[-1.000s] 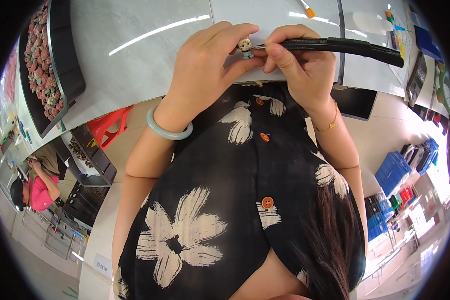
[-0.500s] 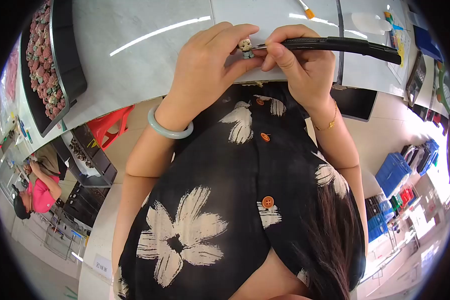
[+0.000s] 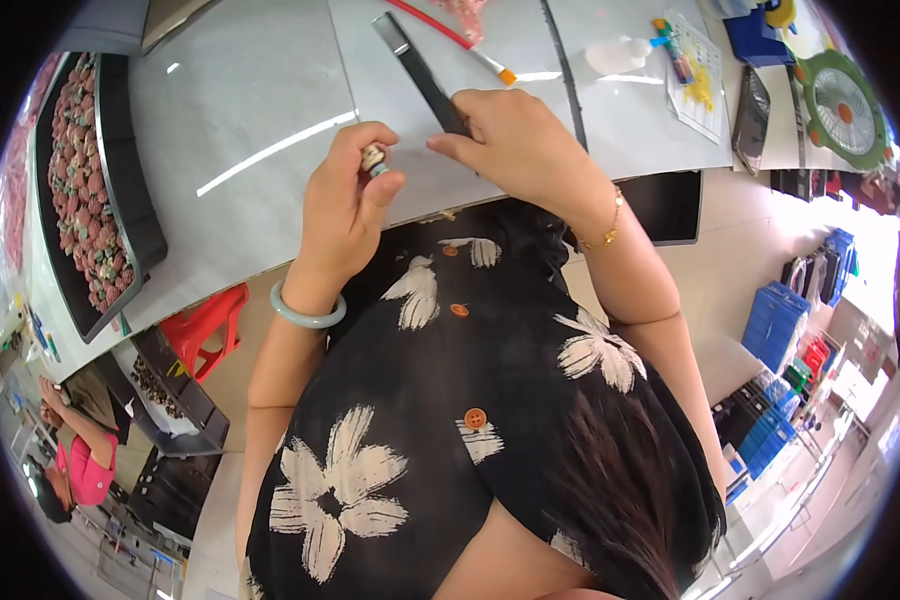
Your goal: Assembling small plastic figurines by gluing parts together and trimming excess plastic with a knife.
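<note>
My left hand is closed over the table's near edge, pinching a tiny painted figurine between thumb and fingers. The figurine has a cream head and a blue-grey lower part; fingers cover some of it. To its right, my right hand is closed around a long, slim black tool. The tool points away from me and slants left, its far end shiny. My palm and fingers hide its near part, and its exact kind cannot be made out. The hands are apart.
A black tray of pinkish-green small pieces stands at the left. Ahead lie a brush with orange bristles and a pink item. At the right are a white bottle, a paper sheet and a green fan.
My hands have drawn apart. The left, with the figurine, moved left and nearer; the right swung the black tool away from the figurine, turning it from pointing right to pointing away.
</note>
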`<state>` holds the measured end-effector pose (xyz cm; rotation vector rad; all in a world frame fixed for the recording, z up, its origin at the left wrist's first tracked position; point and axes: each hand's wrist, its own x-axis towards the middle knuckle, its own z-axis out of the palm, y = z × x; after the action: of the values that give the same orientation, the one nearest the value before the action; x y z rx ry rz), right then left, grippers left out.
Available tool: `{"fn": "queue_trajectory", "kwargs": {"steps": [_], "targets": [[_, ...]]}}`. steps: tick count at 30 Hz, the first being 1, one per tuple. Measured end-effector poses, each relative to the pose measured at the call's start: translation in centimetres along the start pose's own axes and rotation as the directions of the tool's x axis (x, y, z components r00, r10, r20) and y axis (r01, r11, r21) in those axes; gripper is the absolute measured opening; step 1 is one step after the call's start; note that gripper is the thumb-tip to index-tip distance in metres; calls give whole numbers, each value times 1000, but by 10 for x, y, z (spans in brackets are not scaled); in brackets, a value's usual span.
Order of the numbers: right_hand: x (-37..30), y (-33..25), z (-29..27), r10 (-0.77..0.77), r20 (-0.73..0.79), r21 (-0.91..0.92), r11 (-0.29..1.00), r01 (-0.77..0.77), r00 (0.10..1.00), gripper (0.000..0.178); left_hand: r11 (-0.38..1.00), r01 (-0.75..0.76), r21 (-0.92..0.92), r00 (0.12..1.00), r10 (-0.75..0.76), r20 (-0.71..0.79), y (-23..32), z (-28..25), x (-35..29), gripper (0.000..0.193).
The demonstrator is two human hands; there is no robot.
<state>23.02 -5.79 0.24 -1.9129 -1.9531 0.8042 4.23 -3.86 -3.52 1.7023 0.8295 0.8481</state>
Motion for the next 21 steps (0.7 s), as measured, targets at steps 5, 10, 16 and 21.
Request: {"fn": "queue_trajectory", "kwargs": {"steps": [5, 10, 16, 21], "targets": [[-22, -7, -15, 188, -174, 306, 943, -129, 967, 22, 999, 15, -40, 1000, -15, 2, 17, -3, -5, 31], [-31, 64, -10, 121, -934, 195, 961, 197, 335, 42, 993, -102, 58, 992, 97, 86, 34, -18, -10, 32], [-21, 89, -36, 207, -642, 91, 977, -195, 739, 58, 985, -170, 29, 973, 163, 165, 58, -28, -20, 33], [-27, 56, -22, 227, -465, 451, 892, 8, 855, 42, 978, -195, 67, 968, 182, 172, 62, -30, -24, 34]]}}
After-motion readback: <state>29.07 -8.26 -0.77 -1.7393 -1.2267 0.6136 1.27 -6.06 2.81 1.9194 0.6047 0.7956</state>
